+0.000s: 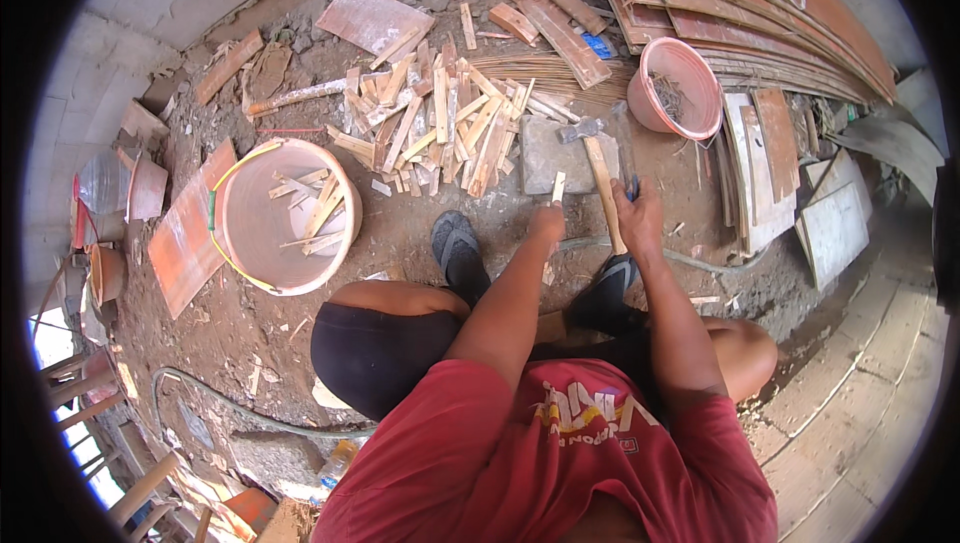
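My left hand (546, 225) is closed around a narrow wood strip (559, 185), whose pale end sticks up over a grey stone block (543, 155). Just right of it, my right hand (640, 215) is closed, and a small dark tool (633, 187) pokes out between its fingers; its kind is mostly hidden. A hammer (602, 181) lies alongside that hand, its metal head on the block and its wooden handle slanting toward my right foot. The thumb side of my right hand is close to the handle; whether they touch I cannot tell.
Beyond my feet lies a heap of wood strips (440, 128). A large pale tub (348, 213) with some strips stands left; a pink bucket (716, 103) with thin dark bits stands right. Stacked boards (720, 28) fill the far right. A hose (715, 268) crosses the dirt floor.
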{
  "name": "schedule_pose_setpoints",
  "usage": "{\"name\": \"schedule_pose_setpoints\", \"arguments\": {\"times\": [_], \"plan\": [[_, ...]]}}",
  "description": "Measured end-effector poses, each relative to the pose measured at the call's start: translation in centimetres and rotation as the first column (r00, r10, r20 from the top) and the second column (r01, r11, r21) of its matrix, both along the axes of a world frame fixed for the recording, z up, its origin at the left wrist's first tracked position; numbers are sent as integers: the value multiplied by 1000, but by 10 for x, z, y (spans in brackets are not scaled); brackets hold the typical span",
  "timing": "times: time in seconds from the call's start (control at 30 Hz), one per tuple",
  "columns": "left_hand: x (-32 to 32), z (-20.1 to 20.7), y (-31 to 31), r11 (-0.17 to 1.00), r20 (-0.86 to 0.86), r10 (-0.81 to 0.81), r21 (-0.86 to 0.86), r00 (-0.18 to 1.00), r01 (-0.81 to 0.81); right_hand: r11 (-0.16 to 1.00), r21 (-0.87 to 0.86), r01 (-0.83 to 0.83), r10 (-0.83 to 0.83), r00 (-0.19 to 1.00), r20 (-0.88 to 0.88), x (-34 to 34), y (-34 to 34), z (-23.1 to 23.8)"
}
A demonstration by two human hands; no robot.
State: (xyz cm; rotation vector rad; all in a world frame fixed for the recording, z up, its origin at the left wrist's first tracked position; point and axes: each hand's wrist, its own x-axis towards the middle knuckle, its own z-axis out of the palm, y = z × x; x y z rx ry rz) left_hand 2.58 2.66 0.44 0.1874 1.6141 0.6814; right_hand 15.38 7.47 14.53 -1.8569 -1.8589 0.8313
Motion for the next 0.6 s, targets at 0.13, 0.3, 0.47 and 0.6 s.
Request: {"name": "schedule_pose_setpoints", "arguments": {"times": [0.13, 0.3, 0.47, 0.6], "plan": [[1, 5, 9, 1000, 53, 22, -12, 998, -22, 999, 29, 17, -18, 999, 45, 6, -17, -42], [-1, 17, 10, 999, 62, 2, -34, 998, 0, 990, -68, -120, 131, 976, 175, 19, -33, -88], [-2, 15, 9, 999, 97, -16, -35, 995, 20, 999, -30, 39, -37, 998, 56, 3, -19, -46], [-1, 7, 11, 993, 237, 105, -70, 966, -91, 955, -162, -248, 291, 883, 369, 19, -37, -89]]}}
